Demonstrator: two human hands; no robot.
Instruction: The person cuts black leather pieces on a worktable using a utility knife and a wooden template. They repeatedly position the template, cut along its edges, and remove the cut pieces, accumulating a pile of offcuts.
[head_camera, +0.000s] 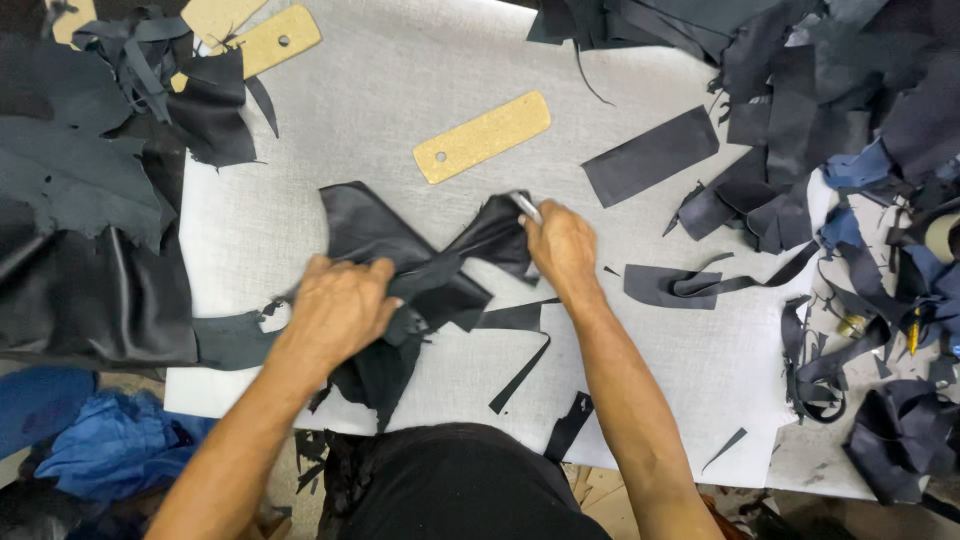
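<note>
Both hands are working one crumpled piece of black leather (400, 250) lying near the middle of the white desk (400, 90): the grip of the left hand (338, 308) is bunching its lower left part with fingers curled shut on it, while the grip of the right hand (560, 245) is closing around a small silvery tool (525, 207) pressed at the leather's upper right corner. Its long axis is running from the lower left, near the person's body, up to the right. Both forearms are reaching forward from the bottom edge, wrists bent down, the two hands sitting well apart. Dark heaps of leather offcuts (830, 90) are crowding the left and right sides. Three tan cork templates are showing: one (482, 137) lying beyond the hands, two (262, 40) at the upper left. One dark cut rectangle (650, 157) is lying to the right of the nearest template.
</note>
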